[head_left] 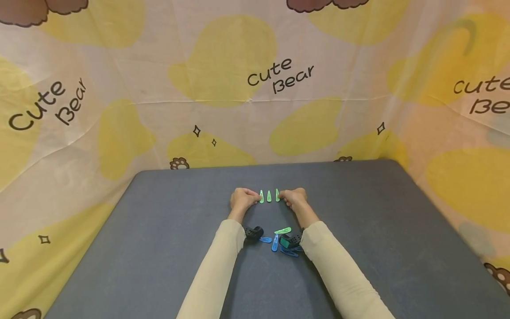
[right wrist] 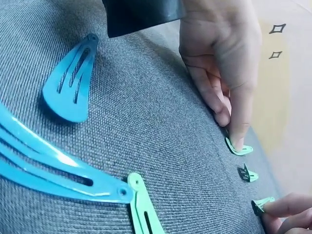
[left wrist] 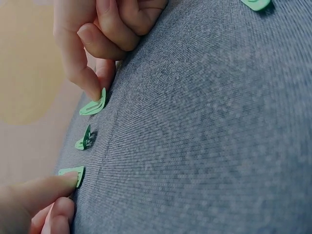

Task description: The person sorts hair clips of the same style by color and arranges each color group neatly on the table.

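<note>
Three green snap hair clips stand in a row on the dark table, spaced apart. My left hand [head_left: 243, 199] pinches the lower end of the left green clip [head_left: 261, 196] between thumb and finger. At the other end of the row, my right hand [head_left: 294, 197] pinches the right green clip [head_left: 277, 195]. Between them the middle green clip [head_left: 268, 196] is touched by neither hand. Seen from the left wrist, the right hand [left wrist: 114, 29] has its thumb and forefinger on its clip [left wrist: 92, 108], the other fingers curled.
Nearer me, between the forearms, lie another green clip [head_left: 283, 231] and several blue clips, one blue clip [head_left: 275, 243] lying lengthwise. The right wrist's black strap device [head_left: 292, 240] partly covers this group. A printed cloth [head_left: 223, 57] hangs behind the grey table [head_left: 171, 257].
</note>
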Demonstrator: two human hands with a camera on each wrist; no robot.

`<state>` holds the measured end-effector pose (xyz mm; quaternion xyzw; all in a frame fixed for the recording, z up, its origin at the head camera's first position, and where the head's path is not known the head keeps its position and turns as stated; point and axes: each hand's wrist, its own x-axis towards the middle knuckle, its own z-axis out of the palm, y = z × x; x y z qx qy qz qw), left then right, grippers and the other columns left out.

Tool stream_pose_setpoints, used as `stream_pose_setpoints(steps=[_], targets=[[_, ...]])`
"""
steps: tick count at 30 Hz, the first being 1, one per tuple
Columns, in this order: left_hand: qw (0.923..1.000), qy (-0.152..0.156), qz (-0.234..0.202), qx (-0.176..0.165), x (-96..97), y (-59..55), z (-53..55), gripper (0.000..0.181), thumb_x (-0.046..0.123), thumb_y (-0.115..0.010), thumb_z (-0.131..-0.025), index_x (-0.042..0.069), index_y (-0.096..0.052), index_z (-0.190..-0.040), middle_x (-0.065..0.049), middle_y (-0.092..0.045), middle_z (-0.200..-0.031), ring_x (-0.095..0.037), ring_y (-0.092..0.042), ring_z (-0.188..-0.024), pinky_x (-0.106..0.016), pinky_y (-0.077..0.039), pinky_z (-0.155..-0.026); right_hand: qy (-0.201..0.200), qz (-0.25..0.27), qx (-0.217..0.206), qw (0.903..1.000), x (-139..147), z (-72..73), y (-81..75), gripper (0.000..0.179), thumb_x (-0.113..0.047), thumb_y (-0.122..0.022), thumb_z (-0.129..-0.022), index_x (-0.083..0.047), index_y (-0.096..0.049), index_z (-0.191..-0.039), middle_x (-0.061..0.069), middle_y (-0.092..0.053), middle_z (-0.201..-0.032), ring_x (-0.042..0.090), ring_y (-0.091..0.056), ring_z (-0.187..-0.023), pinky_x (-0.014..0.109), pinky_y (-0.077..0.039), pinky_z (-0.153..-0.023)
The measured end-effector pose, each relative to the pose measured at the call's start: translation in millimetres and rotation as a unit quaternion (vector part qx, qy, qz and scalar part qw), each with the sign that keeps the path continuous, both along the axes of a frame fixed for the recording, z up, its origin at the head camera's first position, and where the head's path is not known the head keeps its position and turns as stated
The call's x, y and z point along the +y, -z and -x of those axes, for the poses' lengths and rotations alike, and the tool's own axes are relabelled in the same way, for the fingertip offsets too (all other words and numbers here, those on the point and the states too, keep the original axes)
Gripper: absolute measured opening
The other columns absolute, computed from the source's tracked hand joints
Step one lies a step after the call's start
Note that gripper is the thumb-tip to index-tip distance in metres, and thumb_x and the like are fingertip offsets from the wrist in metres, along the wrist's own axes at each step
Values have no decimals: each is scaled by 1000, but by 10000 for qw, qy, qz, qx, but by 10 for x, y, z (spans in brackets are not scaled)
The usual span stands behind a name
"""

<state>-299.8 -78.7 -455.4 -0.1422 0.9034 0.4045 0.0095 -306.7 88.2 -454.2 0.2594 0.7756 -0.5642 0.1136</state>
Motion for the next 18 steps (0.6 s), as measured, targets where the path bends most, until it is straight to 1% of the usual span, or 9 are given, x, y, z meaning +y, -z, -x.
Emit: stream_pose_setpoints(steps=[8, 14, 18], targets=[[10000, 0, 10, -77, 6, 2, 0, 18, 28, -82, -74, 11, -78, -77, -4, -76, -71, -19, -66, -78, -27, -40, -71, 30, -29, 13, 10000, 2, 5, -6, 23, -10, -71, -78, -10, -54, -62, -4, -43, -46, 8, -38, -42, 23, -34, -47], [9999, 50, 63, -77, -2, -3, 8, 18, 29, -82, -74, 11, -78, -76, -3, -75, -71, -19, -66, -78, -27, -41, -71, 39, 51, -15, 10000, 3, 15, 5, 23, -8, -72, -77, -9, -54, -63, -4, -43, -47, 7, -39, -42, 23, -34, -47], [10000, 63, 46, -50, -6, 3, 12, 19, 28, -82, -74, 11, -78, -76, -4, -75, -71, -20, -66, -79, -27, -41, -71, -23, 72, -36, 10000, 7, 24, 15, 23, -8, -73, -78, -9, -55, -62, -4, -43, -46, 7, -38, -42, 23, -35, -46]])
